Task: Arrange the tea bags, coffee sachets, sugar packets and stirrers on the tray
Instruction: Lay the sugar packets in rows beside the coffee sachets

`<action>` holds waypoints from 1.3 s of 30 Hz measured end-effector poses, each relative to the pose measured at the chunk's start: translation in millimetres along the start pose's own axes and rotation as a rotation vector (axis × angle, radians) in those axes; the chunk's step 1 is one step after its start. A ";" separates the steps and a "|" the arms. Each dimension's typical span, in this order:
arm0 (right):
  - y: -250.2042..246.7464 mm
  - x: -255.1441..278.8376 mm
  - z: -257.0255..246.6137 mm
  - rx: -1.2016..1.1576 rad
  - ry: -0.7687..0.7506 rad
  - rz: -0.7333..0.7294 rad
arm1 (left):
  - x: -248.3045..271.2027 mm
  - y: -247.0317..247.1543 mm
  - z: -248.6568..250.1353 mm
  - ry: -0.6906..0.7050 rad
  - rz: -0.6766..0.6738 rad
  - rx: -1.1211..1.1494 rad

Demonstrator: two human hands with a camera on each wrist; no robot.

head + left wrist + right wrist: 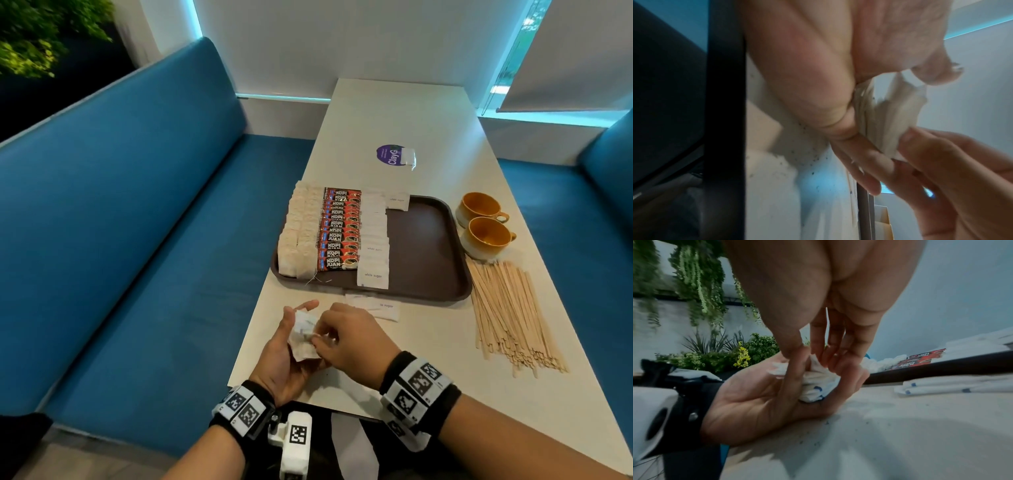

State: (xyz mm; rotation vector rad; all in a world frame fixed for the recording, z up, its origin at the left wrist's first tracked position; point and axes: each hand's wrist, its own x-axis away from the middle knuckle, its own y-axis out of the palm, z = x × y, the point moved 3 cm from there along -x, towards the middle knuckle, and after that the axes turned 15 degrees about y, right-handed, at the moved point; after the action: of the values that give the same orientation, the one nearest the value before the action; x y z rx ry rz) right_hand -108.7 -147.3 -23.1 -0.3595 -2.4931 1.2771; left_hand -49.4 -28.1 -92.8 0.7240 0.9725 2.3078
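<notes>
My left hand (294,329) holds a small stack of white sugar packets (303,337) above the table's near left edge. My right hand (327,337) pinches the stack's right side with thumb and fingertips. In the wrist views the sugar packets (890,116) (818,382) sit fanned between both hands. The brown tray (421,246) carries a row of tea bags (298,233) at its left. Beside them lie red coffee sachets (340,229), then a column of sugar packets (373,240). The tray's right half is bare. Wooden stirrers (510,315) lie piled on the table to the tray's right.
Loose sugar packets (373,306) lie on the table just in front of the tray. Two yellow cups (479,205) (486,238) stand right of the tray, behind the stirrers. A purple sticker with one packet (406,157) lies beyond the tray. Blue benches flank the table.
</notes>
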 end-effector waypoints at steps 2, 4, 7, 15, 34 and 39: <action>3.8 2.7 4.4 -0.033 -0.037 -0.039 | 0.6 -0.8 1.3 0.016 -0.042 -0.073; 0.5 4.5 11.5 -0.091 -0.073 -0.053 | 0.4 0.0 1.8 0.033 -0.071 -0.125; -15.5 -0.3 30.3 -0.131 -0.003 0.048 | -0.5 2.2 0.6 0.019 -0.070 -0.113; -13.2 -9.5 77.2 0.329 0.158 -0.033 | 1.0 3.6 2.9 0.024 -0.079 -0.103; -12.2 -0.7 60.7 0.280 -0.005 -0.152 | 6.3 9.7 6.3 0.070 -0.009 -0.105; -13.4 -4.9 60.0 0.350 -0.045 -0.115 | 6.1 8.9 5.9 0.067 0.024 -0.113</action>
State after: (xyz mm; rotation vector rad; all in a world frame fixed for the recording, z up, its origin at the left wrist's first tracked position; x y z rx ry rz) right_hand -128.5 -201.0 -46.1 -0.1026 -2.2278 1.6480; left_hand -52.2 -26.7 -80.9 0.6192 0.8585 2.3995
